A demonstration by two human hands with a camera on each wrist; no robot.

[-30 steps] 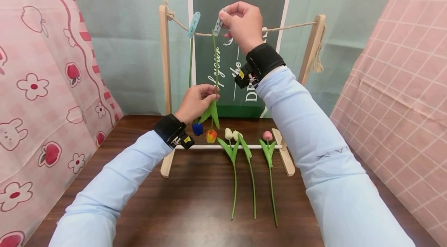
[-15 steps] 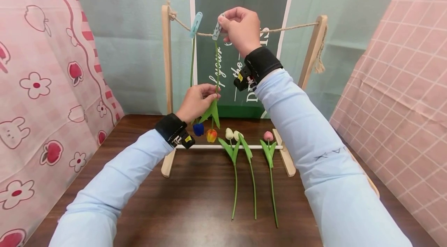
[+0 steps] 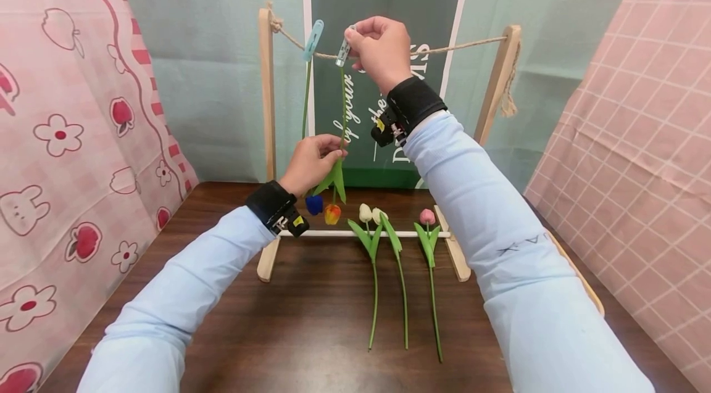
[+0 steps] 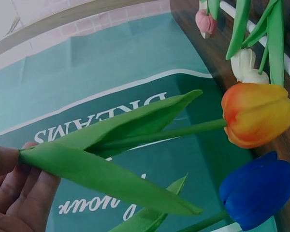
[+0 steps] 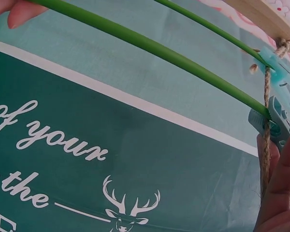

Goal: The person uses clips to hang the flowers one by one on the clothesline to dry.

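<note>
In the head view my left hand pinches the stem of an upside-down orange-yellow tulip, just above its leaves. My right hand grips a grey-blue clothespin at the rope. From the right wrist, the tulip's stem end meets the rope between that clothespin's jaws. Beside it a blue tulip hangs head down from a light blue clothespin on the same rope. The left wrist view shows the orange bloom close above the blue one.
A wooden rack holds the rope between its left post and right post, with a white bar low down. Two white tulips and a pink tulip lie on the brown table. Cloths surround the table.
My right hand has lowered the clothespin from above the rope down to it. The orange-yellow tulip has shifted slightly left, still held by my left hand.
</note>
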